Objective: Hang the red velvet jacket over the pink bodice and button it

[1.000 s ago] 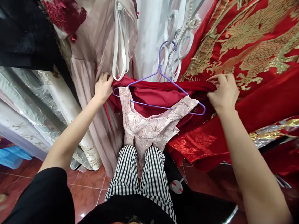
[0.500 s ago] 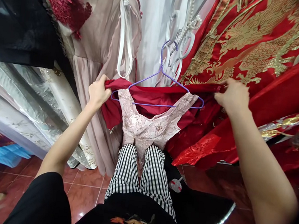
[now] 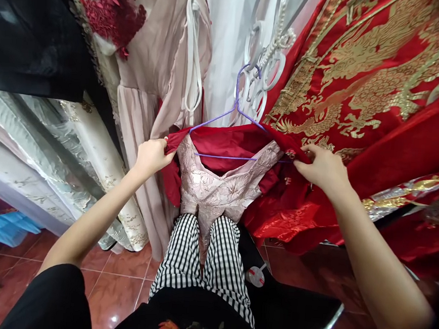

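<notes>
Two hands of ours show in the head view, well apart from each other, with a dark red garment (image 3: 225, 138) stretched between them. Our left hand (image 3: 153, 157) is clamped on one end of its upper edge; our right hand (image 3: 323, 167) pinches the opposite end between thumb and fingers. Midway between our hands, the hook of a purple hanger (image 3: 237, 97) rises higher than both, while its lower bar runs about level with our grips. The red cloth covers the hanger's shoulder ends, just inward of each hand. Below and between our hands hangs a pale pink floral dress (image 3: 221, 187), its straps reaching up to those covered ends, its lower part between the legs of our checked trousers (image 3: 222, 246). Just behind the left hand and above it we see a blush gown (image 3: 147, 62) with a deep red floral patch, a white strap (image 3: 192, 56) looping beside it. Beyond the right hand spreads a bright red robe (image 3: 364, 59) embroidered in gold. Far below the left hand are reddish floor tiles (image 3: 119, 283).
</notes>
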{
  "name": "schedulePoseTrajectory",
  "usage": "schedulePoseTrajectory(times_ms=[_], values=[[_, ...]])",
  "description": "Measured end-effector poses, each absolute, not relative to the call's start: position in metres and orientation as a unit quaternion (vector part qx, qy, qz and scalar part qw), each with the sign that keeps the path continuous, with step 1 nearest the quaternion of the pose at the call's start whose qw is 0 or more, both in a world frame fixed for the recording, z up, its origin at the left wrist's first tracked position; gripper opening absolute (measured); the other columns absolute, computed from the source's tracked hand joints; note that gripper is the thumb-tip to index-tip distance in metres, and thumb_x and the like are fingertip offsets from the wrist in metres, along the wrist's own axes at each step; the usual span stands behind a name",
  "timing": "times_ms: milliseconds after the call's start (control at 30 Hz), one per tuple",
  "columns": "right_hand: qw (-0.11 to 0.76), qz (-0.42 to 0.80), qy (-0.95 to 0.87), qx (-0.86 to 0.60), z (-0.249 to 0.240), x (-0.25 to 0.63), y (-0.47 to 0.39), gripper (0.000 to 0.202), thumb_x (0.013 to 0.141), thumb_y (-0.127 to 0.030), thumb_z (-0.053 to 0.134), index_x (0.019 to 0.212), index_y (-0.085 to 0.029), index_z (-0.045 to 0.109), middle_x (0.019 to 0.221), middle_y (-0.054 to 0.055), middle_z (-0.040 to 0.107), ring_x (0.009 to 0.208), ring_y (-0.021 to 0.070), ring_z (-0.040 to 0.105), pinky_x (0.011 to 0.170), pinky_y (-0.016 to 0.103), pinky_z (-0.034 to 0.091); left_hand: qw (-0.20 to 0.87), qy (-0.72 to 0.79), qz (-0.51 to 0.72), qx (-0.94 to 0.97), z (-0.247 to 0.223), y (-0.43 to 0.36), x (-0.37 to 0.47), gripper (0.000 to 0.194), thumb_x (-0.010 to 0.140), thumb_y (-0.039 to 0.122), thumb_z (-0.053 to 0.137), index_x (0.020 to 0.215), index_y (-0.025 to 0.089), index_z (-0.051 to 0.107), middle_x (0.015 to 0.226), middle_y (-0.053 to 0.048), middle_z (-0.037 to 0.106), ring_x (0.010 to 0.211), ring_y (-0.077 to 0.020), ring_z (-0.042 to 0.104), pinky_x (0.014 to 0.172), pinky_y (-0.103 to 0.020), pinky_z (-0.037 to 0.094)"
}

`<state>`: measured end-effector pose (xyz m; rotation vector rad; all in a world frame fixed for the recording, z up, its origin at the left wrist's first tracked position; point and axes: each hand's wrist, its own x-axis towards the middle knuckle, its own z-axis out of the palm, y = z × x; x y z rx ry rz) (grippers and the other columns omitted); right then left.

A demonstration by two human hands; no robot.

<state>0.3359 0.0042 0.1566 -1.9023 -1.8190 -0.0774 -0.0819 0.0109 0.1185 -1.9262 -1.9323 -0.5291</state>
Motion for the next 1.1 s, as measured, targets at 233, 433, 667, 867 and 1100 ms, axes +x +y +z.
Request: schedulePoseTrajectory(times_ms=[233,433,667,867,1100], values=[[0.284,0.054,-0.713,-0.638,0.166,0.291,-0.02,0.042,0.073,-0.022,0.061,0.114,-0.017,0.052,0.096,0.01,0.069,0.083,0.026,0.067,0.083,0.04,0.052,0.187,-0.627,-0.356,-0.667,0.138,0.012,-0.061,0.027,0.085,0.04,0.057,0.085,0.014,0.066,0.063,-0.006,0.062,0.066,-0.0241,0.064,0.062,-0.03,0.037],[0.232,0.159,-0.79,-0.545,0.152,0.243,-0.034,0.039,0.08,-0.023,0.054,0.118,-0.015,0.05,0.094,0.012,0.073,0.085,0.0293,0.071,0.077,0.04,0.056,0.085,-0.457,-0.516,-0.72,0.136,-0.017,-0.011,0.027,0.089,0.043,0.061,0.078,0.018,0.059,0.056,0.004,0.052,0.05,-0.0106,0.047,0.055,-0.025,0.034],[0.237,0.124,-0.817,-0.511,0.153,0.28,-0.044,0.06,0.085,-0.048,0.061,0.137,-0.018,0.051,0.128,0.015,0.067,0.122,0.032,0.063,0.105,0.049,0.049,0.106,-0.434,-0.509,-0.736,0.135,0.005,-0.02,0.028,0.095,0.045,0.054,0.089,0.02,0.064,0.084,-0.005,0.068,0.084,-0.018,0.062,0.084,-0.032,0.048],[0.382,-0.022,-0.753,-0.535,0.124,0.33,0.032,0.05,0.092,-0.049,0.05,0.128,-0.014,0.055,0.13,0.018,0.063,0.122,0.031,0.059,0.107,0.049,0.043,0.051,-0.538,-0.383,-0.749,0.125,0.046,-0.062,0.042,0.091,0.052,0.057,0.111,0.016,0.066,0.105,-0.01,0.07,0.101,-0.0257,0.064,0.09,-0.033,0.046],[0.588,0.056,-0.596,-0.544,0.063,0.341,0.053,0.058,0.087,-0.069,0.045,0.106,-0.017,0.063,0.105,0.01,0.07,0.103,0.0251,0.065,0.095,0.041,0.051,-0.278,-0.514,-0.421,-0.694,0.107,0.052,-0.125,0.053,0.074,0.067,0.069,0.072,0.014,0.07,0.067,-0.001,0.067,0.061,-0.0135,0.056,0.06,-0.024,0.044]])
